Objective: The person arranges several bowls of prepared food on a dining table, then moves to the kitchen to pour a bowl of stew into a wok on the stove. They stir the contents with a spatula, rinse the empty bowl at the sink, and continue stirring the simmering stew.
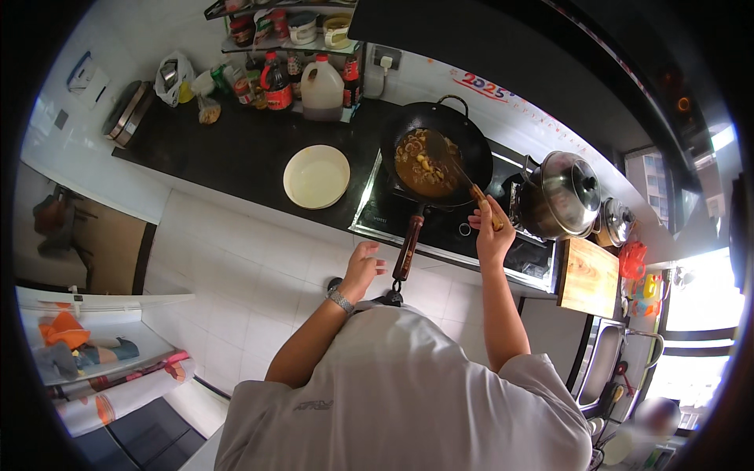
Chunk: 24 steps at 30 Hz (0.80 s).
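Observation:
A black wok [476, 149] sits on the stove, with pieces of food in brown sauce [416, 169] in it. My right hand [495, 229] is closed round the wooden handle of a spatula [477, 193], whose dark blade dips into the food. Toward my body points the wok's long brown handle [409, 245]. To the left of that handle hovers my left hand [363, 269], apart from it, fingers loosely bent and holding nothing. A round white plate [316, 177] lies on the black counter left of the stove.
Right of the wok stands a steel pot with a glass lid [567, 195], and beyond it a smaller lidded pot [615, 220]. A wooden board [589, 276] is by the counter's right part. Sauce bottles and a large jug [322, 90] line the wall; a range hood [487, 55] hangs above.

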Each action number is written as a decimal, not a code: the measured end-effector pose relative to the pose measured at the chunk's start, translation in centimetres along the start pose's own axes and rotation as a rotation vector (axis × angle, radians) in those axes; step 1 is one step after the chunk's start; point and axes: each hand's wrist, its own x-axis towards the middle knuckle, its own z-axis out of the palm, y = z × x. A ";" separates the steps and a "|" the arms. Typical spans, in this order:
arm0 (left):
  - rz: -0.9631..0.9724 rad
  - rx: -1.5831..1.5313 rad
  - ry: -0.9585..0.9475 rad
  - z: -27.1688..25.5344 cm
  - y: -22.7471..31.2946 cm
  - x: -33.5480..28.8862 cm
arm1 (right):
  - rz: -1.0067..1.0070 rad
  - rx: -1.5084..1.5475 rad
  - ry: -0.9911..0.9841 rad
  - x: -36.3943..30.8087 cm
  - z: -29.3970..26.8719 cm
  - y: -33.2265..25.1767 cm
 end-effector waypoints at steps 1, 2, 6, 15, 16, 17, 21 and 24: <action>0.068 -0.041 0.020 -0.2 -0.3 0.1 | 0.011 0.041 -0.032 0.2 -0.1 -0.1; 0.089 -0.020 0.043 -0.2 0.0 0.0 | 0.044 0.072 -0.040 0.2 0.0 -0.1; 0.104 0.050 0.127 -0.3 0.9 -0.1 | 0.151 0.152 -0.082 0.4 1.4 0.5; -0.020 -0.120 0.108 -0.7 1.2 -0.2 | 0.085 -0.012 -0.036 0.3 1.7 2.3; -0.044 -0.103 0.100 -1.0 1.0 -0.1 | 0.055 -0.033 -0.028 0.4 1.5 2.2; -0.069 -0.088 0.090 -1.0 1.1 -0.1 | 0.028 -0.068 -0.016 0.4 1.0 1.6; -0.019 -0.059 0.090 -0.7 0.6 -0.4 | -0.017 -0.017 -0.006 1.1 -1.1 1.4; -0.027 -0.025 0.076 -0.9 0.4 -0.4 | -0.012 -0.094 -0.043 0.7 -2.1 0.4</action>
